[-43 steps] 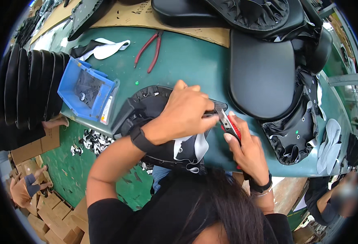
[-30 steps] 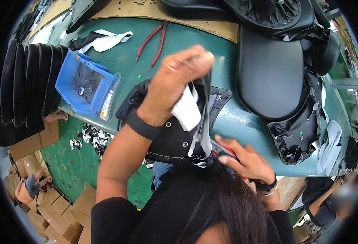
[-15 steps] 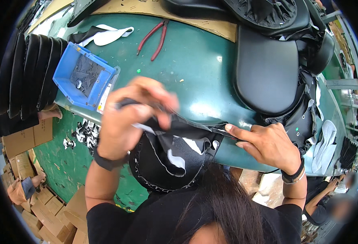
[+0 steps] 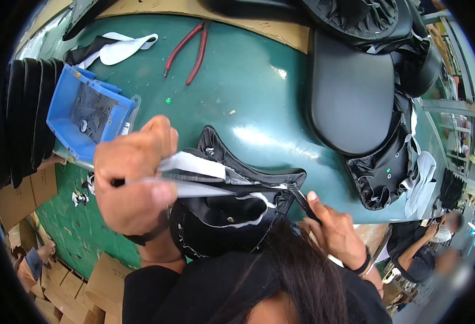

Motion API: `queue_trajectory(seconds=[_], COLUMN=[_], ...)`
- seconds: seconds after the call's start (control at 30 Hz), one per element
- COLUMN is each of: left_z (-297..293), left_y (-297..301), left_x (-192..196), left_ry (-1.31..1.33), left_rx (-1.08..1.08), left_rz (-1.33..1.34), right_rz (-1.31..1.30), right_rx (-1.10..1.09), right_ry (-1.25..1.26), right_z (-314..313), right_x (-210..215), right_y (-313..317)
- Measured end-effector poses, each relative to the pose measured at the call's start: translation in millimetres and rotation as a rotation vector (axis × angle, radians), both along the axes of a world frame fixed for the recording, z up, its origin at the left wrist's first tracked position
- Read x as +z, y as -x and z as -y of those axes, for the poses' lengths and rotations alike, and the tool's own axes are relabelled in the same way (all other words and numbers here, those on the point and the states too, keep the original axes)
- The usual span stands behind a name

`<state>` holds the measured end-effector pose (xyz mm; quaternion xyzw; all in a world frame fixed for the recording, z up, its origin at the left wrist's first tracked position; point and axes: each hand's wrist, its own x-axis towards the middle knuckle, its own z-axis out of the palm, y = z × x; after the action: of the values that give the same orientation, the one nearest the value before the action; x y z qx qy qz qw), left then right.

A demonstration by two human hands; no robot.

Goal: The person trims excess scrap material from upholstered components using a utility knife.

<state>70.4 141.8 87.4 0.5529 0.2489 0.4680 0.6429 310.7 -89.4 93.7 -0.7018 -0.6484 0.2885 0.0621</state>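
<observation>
A black leather-like cover (image 4: 232, 151) with a white-backed edge spreads over a round black padded piece (image 4: 199, 227) at the table's near edge. My left hand (image 4: 132, 175) is a fist around a white-and-black fabric strip (image 4: 194, 186), pulled taut from the cover. My right hand (image 4: 337, 235) is closed on a slim dark-handled tool (image 4: 307, 208). Its narrow metal end touches the strip at the cover's right side. I cannot make out the tool's exact kind.
Red-handled pliers (image 4: 189, 51) lie on the green table (image 4: 248, 81). A blue bin (image 4: 65, 127) of small dark pieces stands left, beside stacked black pads (image 4: 27, 119). Black cushions (image 4: 350, 92) crowd the right. Cardboard boxes (image 4: 105, 281) sit on the floor. Other people are at lower right.
My left hand has moved left and down, closing into a fist and stretching the strip. My right hand has drawn down and left; the tool's handle shows now. More of the cover lies over the table.
</observation>
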Motion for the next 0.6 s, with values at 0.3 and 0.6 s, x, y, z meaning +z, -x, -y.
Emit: queue_trajectory(seconds=[0.3,0.6], left_z=[2.2,45.7], left_y=[43.5,-31.1], left_x=[-4.9,3.3], left_ry=[-0.179,-0.628], left_rx=[0.513,-0.16], left_rz=[0.609,-0.793], right_rz=[-0.247,-0.245], right_rx=[-0.481,-0.388], right_ry=[0.066,-0.281], right_z=[24.1,-1.2], right_x=[1.5,11.8], right_y=[55.7,9.7])
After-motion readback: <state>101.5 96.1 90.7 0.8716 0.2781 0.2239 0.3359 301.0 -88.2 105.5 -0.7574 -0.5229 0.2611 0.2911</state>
